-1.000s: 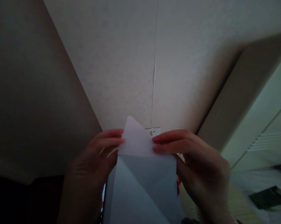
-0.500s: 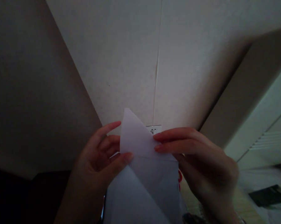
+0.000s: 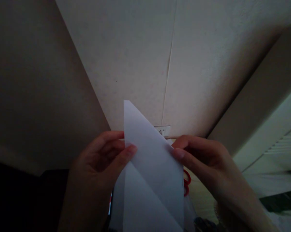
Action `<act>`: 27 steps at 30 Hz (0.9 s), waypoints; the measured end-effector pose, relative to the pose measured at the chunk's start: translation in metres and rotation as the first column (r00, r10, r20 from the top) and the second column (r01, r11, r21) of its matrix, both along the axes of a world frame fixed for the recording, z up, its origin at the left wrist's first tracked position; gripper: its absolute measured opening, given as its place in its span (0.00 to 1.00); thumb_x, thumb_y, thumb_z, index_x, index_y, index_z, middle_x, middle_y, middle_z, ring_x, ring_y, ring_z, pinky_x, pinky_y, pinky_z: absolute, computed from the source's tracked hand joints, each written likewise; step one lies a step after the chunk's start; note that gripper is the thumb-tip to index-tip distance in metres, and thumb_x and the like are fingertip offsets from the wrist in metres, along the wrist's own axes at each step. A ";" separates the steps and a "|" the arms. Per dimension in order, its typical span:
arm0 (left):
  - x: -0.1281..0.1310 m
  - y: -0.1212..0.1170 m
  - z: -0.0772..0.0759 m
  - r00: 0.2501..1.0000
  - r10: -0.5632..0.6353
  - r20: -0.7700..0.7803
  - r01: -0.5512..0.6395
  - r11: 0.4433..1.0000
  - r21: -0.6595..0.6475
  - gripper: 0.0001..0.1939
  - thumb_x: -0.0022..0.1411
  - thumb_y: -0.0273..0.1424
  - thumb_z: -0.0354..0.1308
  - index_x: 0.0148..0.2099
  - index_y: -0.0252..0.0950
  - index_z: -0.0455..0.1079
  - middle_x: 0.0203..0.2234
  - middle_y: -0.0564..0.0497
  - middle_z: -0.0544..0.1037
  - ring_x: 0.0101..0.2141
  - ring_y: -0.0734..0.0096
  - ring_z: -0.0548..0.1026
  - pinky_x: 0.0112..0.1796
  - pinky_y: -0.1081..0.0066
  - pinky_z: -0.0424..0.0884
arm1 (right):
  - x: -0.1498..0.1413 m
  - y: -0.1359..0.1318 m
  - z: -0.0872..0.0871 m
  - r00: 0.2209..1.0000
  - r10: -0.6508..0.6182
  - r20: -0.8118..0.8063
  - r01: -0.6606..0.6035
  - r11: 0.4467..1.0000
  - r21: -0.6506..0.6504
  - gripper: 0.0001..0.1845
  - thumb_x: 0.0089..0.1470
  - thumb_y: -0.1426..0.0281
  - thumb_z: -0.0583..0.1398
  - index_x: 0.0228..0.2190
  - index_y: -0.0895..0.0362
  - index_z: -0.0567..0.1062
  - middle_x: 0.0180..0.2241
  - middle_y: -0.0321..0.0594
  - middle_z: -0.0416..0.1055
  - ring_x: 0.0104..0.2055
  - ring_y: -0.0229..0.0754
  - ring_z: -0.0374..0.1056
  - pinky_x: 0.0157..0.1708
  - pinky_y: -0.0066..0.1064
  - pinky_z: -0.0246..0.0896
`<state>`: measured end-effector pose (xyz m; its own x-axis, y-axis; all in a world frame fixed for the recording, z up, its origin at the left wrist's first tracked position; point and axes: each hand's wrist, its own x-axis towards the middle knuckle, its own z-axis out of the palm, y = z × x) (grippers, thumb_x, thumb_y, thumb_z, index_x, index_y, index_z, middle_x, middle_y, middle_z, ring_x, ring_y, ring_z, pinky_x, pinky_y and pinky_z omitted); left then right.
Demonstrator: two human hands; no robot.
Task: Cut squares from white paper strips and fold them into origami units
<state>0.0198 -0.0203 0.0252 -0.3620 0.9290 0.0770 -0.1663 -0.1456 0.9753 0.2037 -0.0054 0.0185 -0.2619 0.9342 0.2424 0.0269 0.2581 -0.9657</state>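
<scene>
A white sheet of paper (image 3: 150,164) is held up in front of me, with a triangular flap rising to a point at its top left. My left hand (image 3: 100,161) pinches its left edge, thumb on the front and fingers curled behind. My right hand (image 3: 203,161) grips the right edge, thumb on the slanted side of the flap. The paper shows diagonal folds running down its lower part.
A beige wall with a vertical seam fills the background, with a white wall socket (image 3: 162,130) just behind the paper. Something red (image 3: 187,182) shows below the right hand. A dark flat object (image 3: 279,199) lies on a pale surface at the lower right.
The triangular flap has lifted and grown taller. My left thumb came to the front of the paper. My right fingers slid from the flap's face to its right edge.
</scene>
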 end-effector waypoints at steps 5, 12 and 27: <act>0.000 0.002 -0.002 0.995 0.006 -0.095 -0.002 0.999 0.040 0.10 0.44 0.22 0.70 0.23 0.44 0.79 0.16 0.63 0.80 0.16 0.83 0.71 0.16 0.88 0.63 | -0.001 0.001 -0.002 0.998 -0.050 0.032 0.053 0.995 -0.085 0.17 0.57 0.61 0.64 0.20 0.54 0.72 0.17 0.29 0.64 0.16 0.32 0.59 0.14 0.23 0.52; -0.002 0.000 -0.005 0.995 0.006 -0.103 0.000 0.999 0.054 0.09 0.45 0.23 0.69 0.20 0.41 0.75 0.14 0.62 0.78 0.16 0.82 0.73 0.17 0.88 0.66 | 0.001 0.001 -0.005 0.981 -0.102 0.164 0.102 0.995 0.007 0.21 0.61 0.58 0.61 0.20 0.54 0.70 0.18 0.32 0.65 0.18 0.35 0.62 0.16 0.26 0.54; 0.006 0.000 0.001 0.996 -0.084 -0.039 0.084 0.996 -0.001 0.08 0.46 0.24 0.73 0.26 0.41 0.78 0.21 0.59 0.84 0.25 0.73 0.82 0.25 0.81 0.73 | 0.000 -0.004 -0.001 0.957 -0.203 0.207 0.175 0.974 0.147 0.21 0.62 0.61 0.62 0.19 0.53 0.70 0.18 0.34 0.67 0.23 0.39 0.64 0.19 0.27 0.54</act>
